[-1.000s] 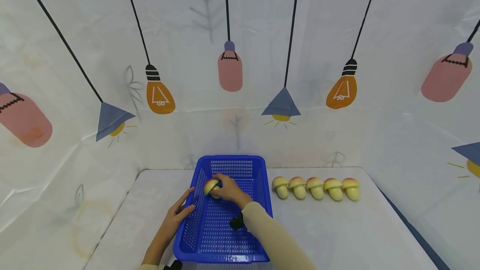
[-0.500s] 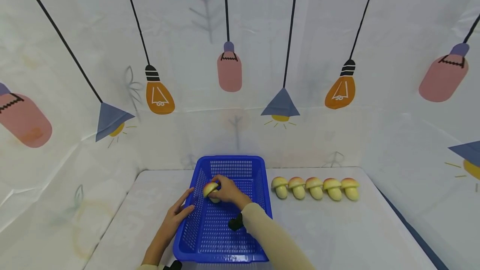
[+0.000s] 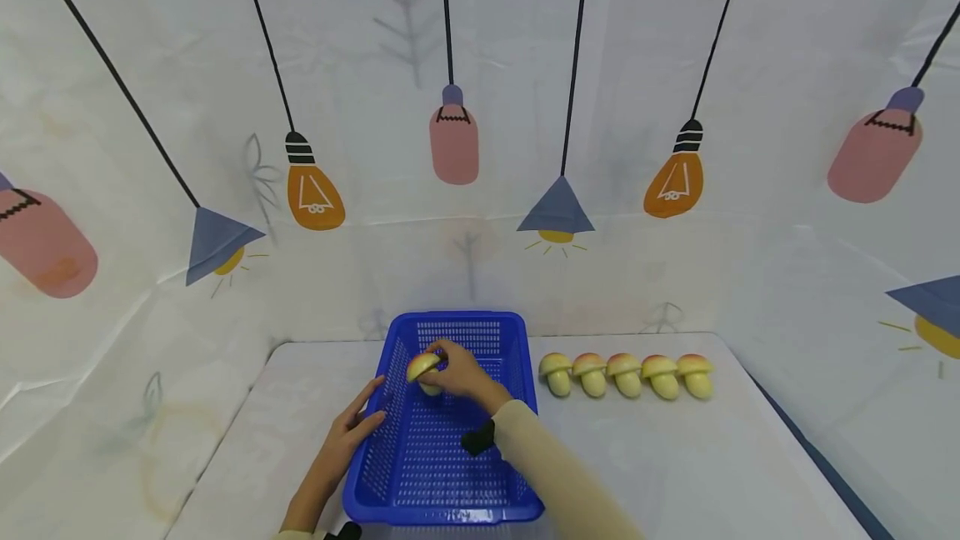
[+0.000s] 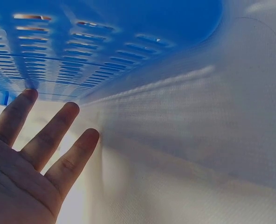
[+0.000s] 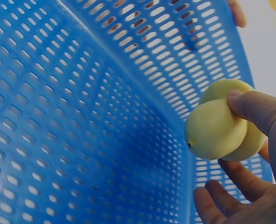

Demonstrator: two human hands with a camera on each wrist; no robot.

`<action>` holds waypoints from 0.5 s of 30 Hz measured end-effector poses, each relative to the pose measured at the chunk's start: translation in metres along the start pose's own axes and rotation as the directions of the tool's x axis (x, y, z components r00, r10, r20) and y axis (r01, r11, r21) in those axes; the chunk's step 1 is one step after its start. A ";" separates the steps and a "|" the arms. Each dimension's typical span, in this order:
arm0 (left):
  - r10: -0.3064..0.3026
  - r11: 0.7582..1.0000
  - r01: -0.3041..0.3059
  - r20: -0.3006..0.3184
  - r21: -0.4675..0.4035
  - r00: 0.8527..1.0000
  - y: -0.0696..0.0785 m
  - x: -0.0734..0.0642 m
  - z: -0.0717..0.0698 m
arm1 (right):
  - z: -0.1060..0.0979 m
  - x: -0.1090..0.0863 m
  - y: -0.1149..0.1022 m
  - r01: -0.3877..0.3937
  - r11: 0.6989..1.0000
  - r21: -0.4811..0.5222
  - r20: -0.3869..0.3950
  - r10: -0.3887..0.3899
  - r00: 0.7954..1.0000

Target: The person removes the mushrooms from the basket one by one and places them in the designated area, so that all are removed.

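Note:
My right hand point(image 3: 459, 372) pinches a toy mushroom point(image 5: 216, 130) between thumb and fingers, inside the blue plastic basket point(image 3: 442, 515). In the head view the mushroom's yellow cap, tinged red on top, faces up and left near the basket's left wall. The right wrist view shows its pale rounded stem end, with the thumb on the cap's underside. Along the basket's left side lies my left hand point(image 3: 351, 433), fingers extended and fingertips at the rim. From the left wrist view, three straight fingers point(image 4: 58, 133) reach up beside the slotted wall.
Several matching toy mushrooms point(image 3: 626, 375) lie in a row on the white table point(image 3: 675, 465), right of the basket. Behind the table hangs a pale sheet point(image 3: 502, 273) printed with lamps and bulbs.
The right hand has shifted slightly right and up within the basket, still pinching the mushroom. The left hand keeps its place at the rim. The head view has turned a little.

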State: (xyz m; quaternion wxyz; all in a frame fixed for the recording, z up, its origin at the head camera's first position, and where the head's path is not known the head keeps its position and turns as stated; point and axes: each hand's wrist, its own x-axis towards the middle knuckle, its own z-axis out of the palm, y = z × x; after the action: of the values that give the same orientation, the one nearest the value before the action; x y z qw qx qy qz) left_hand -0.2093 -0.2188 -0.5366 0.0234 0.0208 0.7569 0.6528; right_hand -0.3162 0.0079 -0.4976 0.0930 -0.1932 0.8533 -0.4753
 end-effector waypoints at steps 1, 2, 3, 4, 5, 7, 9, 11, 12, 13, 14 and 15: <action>0.000 1.000 0.000 -0.001 0.003 1.000 0.000 0.000 0.000 | -0.003 -0.001 -0.001 0.002 1.000 0.013 -0.001 -0.002 1.000; 0.000 1.000 0.000 -0.002 0.004 1.000 0.000 0.000 0.000 | -0.005 -0.002 -0.002 0.004 1.000 0.019 -0.002 -0.004 1.000; 0.000 1.000 0.000 -0.002 0.005 1.000 0.000 0.000 0.000 | -0.008 -0.003 -0.002 0.007 1.000 0.026 -0.006 -0.007 1.000; -0.001 1.000 0.001 -0.004 0.002 1.000 0.001 0.000 0.000 | -0.011 -0.003 -0.003 0.010 0.999 0.034 -0.008 -0.009 1.000; -0.002 1.000 0.003 -0.008 0.005 1.000 0.001 -0.001 0.000 | -0.014 -0.004 -0.003 0.013 0.999 0.040 -0.009 -0.012 1.000; -0.007 1.000 0.007 -0.016 0.005 1.000 0.002 -0.001 0.001 | -0.021 -0.004 -0.004 0.023 0.999 0.039 -0.015 -0.022 1.000; -0.010 1.000 0.011 -0.026 0.013 1.000 0.003 -0.001 0.001 | -0.028 -0.004 -0.005 0.029 0.999 0.030 -0.016 -0.028 0.999; -0.012 1.000 0.013 -0.034 0.026 0.999 0.003 -0.002 0.002 | -0.037 -0.005 -0.007 0.040 0.999 0.024 -0.017 -0.039 0.999; -0.010 1.000 0.011 -0.033 0.027 0.999 0.004 -0.002 0.002 | -0.042 -0.006 -0.009 0.045 0.999 0.020 -0.019 -0.045 0.999; -0.009 0.999 0.010 -0.033 0.031 0.999 0.004 -0.002 0.002 | -0.047 -0.006 -0.011 0.050 0.999 0.013 -0.021 -0.049 0.999; -0.008 0.999 0.009 -0.035 0.035 0.999 0.004 -0.002 0.002 | -0.053 -0.007 -0.012 0.055 0.998 0.006 -0.024 -0.055 0.998; -0.007 0.999 0.008 -0.035 0.039 0.999 0.004 -0.002 0.002 | -0.058 -0.008 -0.014 0.060 0.998 -0.001 -0.029 -0.060 0.998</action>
State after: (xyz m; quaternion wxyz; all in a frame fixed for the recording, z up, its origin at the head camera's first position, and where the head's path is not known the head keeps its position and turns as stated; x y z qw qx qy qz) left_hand -0.2068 -0.2165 -0.5325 0.0124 0.0073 0.7699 0.6380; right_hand -0.3256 0.0494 -0.4549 0.0663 -0.2117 0.8485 -0.4804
